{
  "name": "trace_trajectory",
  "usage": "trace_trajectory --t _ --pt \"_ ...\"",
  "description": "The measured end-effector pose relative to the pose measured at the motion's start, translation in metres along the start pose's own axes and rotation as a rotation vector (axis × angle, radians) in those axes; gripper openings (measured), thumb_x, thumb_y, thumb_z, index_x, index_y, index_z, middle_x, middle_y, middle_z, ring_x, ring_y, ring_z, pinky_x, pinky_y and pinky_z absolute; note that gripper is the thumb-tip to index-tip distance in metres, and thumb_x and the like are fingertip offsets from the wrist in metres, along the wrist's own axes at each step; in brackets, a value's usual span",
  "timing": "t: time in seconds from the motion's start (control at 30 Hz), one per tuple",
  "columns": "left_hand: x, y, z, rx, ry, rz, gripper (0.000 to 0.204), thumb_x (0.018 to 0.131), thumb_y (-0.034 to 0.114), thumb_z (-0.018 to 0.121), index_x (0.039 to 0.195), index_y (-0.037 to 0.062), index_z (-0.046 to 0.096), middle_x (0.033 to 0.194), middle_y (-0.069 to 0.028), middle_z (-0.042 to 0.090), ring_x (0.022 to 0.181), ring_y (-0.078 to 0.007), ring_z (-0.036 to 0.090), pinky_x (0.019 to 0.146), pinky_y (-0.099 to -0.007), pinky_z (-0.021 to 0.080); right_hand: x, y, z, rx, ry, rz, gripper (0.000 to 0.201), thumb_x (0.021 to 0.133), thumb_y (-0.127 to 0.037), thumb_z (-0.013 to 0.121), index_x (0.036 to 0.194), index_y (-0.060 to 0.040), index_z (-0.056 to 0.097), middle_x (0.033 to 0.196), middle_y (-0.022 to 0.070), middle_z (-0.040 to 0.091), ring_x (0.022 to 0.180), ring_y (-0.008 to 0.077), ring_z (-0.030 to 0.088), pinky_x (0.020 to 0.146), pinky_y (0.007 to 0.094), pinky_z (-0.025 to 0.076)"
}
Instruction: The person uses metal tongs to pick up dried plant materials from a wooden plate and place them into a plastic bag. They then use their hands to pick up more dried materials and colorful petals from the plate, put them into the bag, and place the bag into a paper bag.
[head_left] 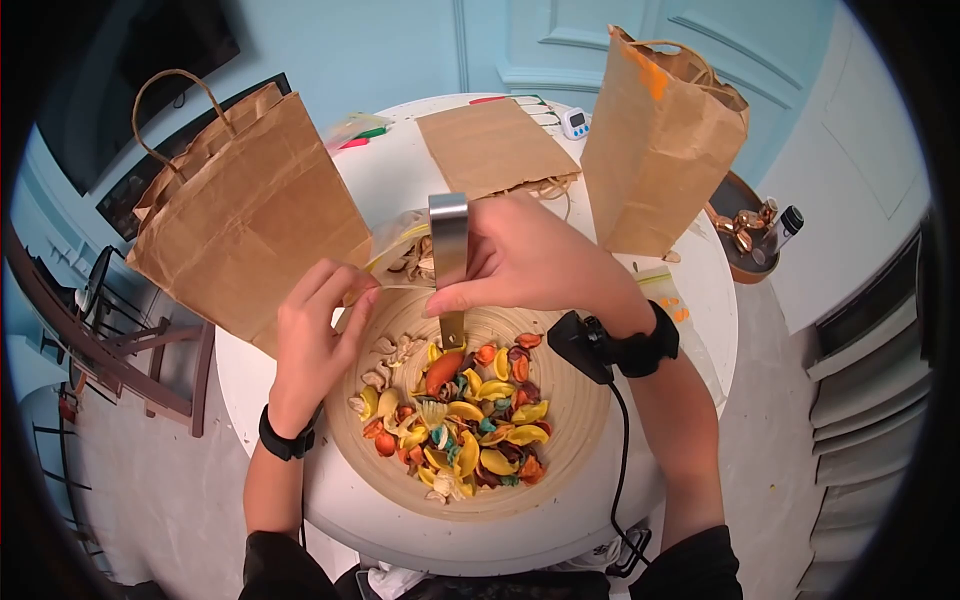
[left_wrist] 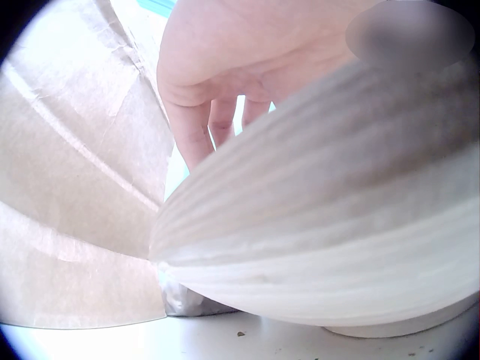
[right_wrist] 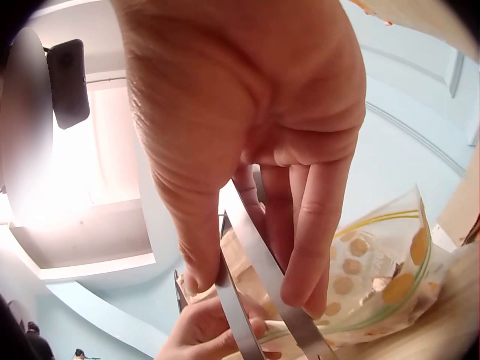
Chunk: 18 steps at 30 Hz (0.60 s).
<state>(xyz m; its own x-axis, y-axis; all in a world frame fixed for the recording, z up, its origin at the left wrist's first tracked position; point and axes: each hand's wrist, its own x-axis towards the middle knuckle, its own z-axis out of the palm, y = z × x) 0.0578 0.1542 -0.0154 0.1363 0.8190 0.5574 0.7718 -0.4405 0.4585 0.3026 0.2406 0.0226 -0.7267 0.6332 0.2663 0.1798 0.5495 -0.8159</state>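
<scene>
My right hand (head_left: 530,255) holds metal tongs (head_left: 450,235) between thumb and fingers. Their tips point down over a shallow wooden bowl (head_left: 580,420), close above an orange dried piece (head_left: 443,372). Yellow, orange, teal and dark red potpourri (head_left: 480,430) lies heaped in the bowl, with beige pieces at its left side. Past the bowl's far rim is a clear zip bag (right_wrist: 375,289) with orange dots and beige dried pieces inside. My left hand (head_left: 315,325) pinches the edge of its mouth with thumb and forefinger. In the left wrist view the bowl's outer wall (left_wrist: 322,240) hides those fingertips.
Paper bags stand at the left (head_left: 250,220) and the right (head_left: 655,150). A folded paper bag (head_left: 495,145) lies behind, near a small white timer (head_left: 575,123). Another zip bag (head_left: 665,300) lies right of the bowl on the round white table (head_left: 240,390). A cable hangs from my right wrist.
</scene>
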Motion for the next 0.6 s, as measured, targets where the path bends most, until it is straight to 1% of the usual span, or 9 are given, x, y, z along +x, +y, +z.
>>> trace_trajectory --t 0.07,0.2,0.27,0.3,0.37,0.47,0.5,0.6 --pt "0.000 0.000 -0.001 -0.001 0.001 0.001 0.006 0.093 0.007 0.071 0.097 0.0022 0.069 0.096 -0.0078 0.069 0.086 -0.0239 0.066 0.071 -0.0330 0.050 0.003 0.000 0.002 -0.071 -0.094 0.066 0.049 0.084 -0.020 0.087 0.118 0.0050 0.064 0.095 0.0120 0.076 0.080 0.0141 0.073 0.071 0.0260 0.058" --pt "-0.001 -0.002 -0.001 0.009 -0.005 0.016 0.006 0.093 0.007 0.071 0.097 0.0024 0.069 0.095 -0.0080 0.069 0.085 -0.0240 0.066 0.071 -0.0328 0.050 0.005 0.004 0.009 -0.088 -0.121 0.089 0.047 0.083 -0.019 0.088 0.116 0.0055 0.065 0.094 0.0123 0.076 0.079 0.0138 0.073 0.069 0.0257 0.058" --pt "-0.001 -0.001 -0.002 0.017 -0.002 0.022 0.006 0.093 0.006 0.071 0.097 0.0024 0.070 0.094 -0.0082 0.069 0.085 -0.0242 0.066 0.071 -0.0329 0.050 0.005 -0.004 0.006 -0.139 -0.124 0.112 0.046 0.083 -0.018 0.088 0.115 0.0057 0.065 0.095 0.0116 0.076 0.079 0.0125 0.072 0.068 0.0252 0.057" --pt "-0.001 -0.001 -0.002 0.016 -0.002 0.020 0.007 0.092 0.006 0.071 0.098 0.0023 0.070 0.094 -0.0083 0.069 0.084 -0.0243 0.065 0.071 -0.0329 0.050 0.004 -0.002 0.006 -0.086 -0.074 0.079 0.046 0.080 -0.026 0.089 0.105 0.0050 0.066 0.086 0.0112 0.073 0.074 0.0146 0.070 0.066 0.0272 0.055" --pt "-0.002 -0.002 -0.002 0.016 -0.002 0.018 0.007 0.092 0.005 0.071 0.098 0.0022 0.070 0.094 -0.0086 0.069 0.084 -0.0245 0.065 0.071 -0.0329 0.049 0.001 0.004 0.005 0.020 0.027 0.010 0.052 0.075 -0.042 0.091 0.084 0.0036 0.067 0.068 0.0104 0.067 0.064 0.0188 0.064 0.061 0.0313 0.051" --pt "-0.003 -0.003 -0.001 0.027 -0.001 0.024 0.007 0.091 0.005 0.071 0.098 0.0021 0.070 0.093 -0.0086 0.068 0.083 -0.0244 0.064 0.070 -0.0326 0.049 -0.003 -0.001 -0.006 0.005 0.062 0.009 0.052 0.077 -0.039 0.091 0.095 0.0049 0.070 0.073 0.0094 0.070 0.068 0.0155 0.067 0.064 0.0284 0.054" --pt "-0.003 -0.004 -0.001 0.025 0.002 0.027 0.007 0.091 0.005 0.072 0.098 0.0020 0.070 0.092 -0.0086 0.067 0.082 -0.0243 0.064 0.070 -0.0324 0.049 -0.004 0.000 -0.006 0.141 0.092 -0.046 0.050 0.078 -0.035 0.091 0.101 0.0040 0.070 0.076 0.0081 0.071 0.069 0.0143 0.068 0.066 0.0268 0.055" --pt "-0.002 -0.004 -0.001 0.022 0.003 0.037 0.007 0.091 0.004 0.072 0.097 0.0019 0.069 0.092 -0.0085 0.067 0.081 -0.0240 0.063 0.070 -0.0320 0.049 -0.009 -0.005 -0.016 0.156 0.096 -0.049 0.048 0.079 -0.032 0.090 0.105 0.0027 0.070 0.078 0.0072 0.071 0.069 0.0130 0.068 0.065 0.0267 0.055"
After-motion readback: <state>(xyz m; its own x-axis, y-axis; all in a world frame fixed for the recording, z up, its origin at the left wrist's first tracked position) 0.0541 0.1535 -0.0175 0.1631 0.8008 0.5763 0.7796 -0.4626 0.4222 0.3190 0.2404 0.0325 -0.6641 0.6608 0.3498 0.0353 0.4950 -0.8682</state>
